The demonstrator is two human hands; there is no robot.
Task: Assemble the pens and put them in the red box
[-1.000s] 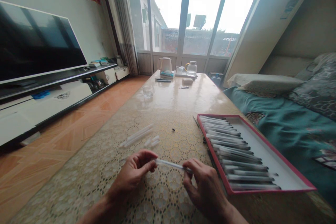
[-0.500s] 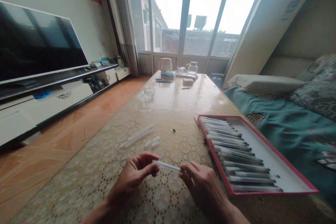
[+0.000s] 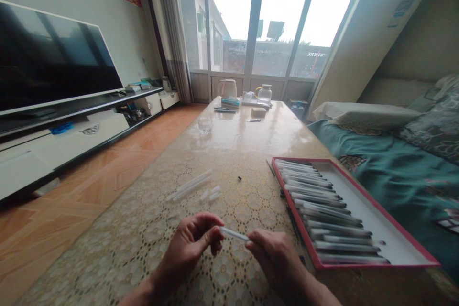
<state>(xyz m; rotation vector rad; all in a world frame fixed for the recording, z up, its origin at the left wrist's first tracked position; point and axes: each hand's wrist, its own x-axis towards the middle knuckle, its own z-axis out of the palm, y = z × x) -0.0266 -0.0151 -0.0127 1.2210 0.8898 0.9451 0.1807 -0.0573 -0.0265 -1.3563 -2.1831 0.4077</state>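
A slim whitish pen is stretched between my two hands just above the table. My left hand pinches its left end between thumb and forefinger. Closed around the right end is my right hand, whose fingers hide that tip. Beyond the hands lie clear pen barrels and several short clear caps. A tiny black plug sits alone farther right. To the right of my right hand is a red-rimmed box holding a row of many clear pens with dark ends.
The patterned table runs toward the window. At its far end stand a kettle, a glass jug and a small box; a drinking glass is nearer. Dark thin pieces lie along the pen box's left side.
My right hand has shifted slightly left and its fingers have closed further over the pen's end, so less of the pen shows. The camera view has moved slightly.
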